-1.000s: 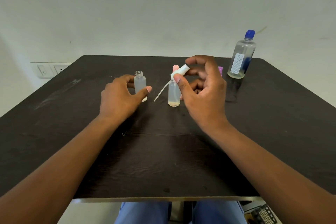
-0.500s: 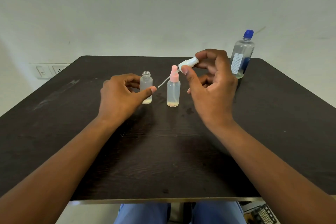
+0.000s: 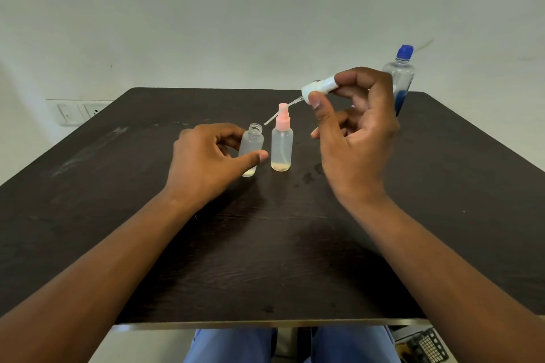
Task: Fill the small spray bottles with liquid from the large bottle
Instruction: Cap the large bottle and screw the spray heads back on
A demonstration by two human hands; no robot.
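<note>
My left hand point(image 3: 212, 160) grips an uncapped small clear spray bottle point(image 3: 251, 146) that stands upright on the dark table point(image 3: 265, 259), with a little liquid at its bottom. Just to its right stands a second small bottle point(image 3: 282, 146) with a pink spray top, also holding a little liquid. My right hand point(image 3: 354, 132) is raised above the table and pinches a white spray head point(image 3: 320, 88) whose thin dip tube slants down to the left. The large clear bottle point(image 3: 401, 76) with a blue cap stands at the back right, partly hidden behind my right hand.
A wall socket plate point(image 3: 78, 112) is on the wall at the left. A few wet spots point(image 3: 309, 175) mark the table right of the pink-topped bottle. The table's front edge point(image 3: 265, 324) is near my lap.
My right hand has lifted the white spray head up and to the right, away from the two small bottles. The left hand has kept its hold on the uncapped bottle.
</note>
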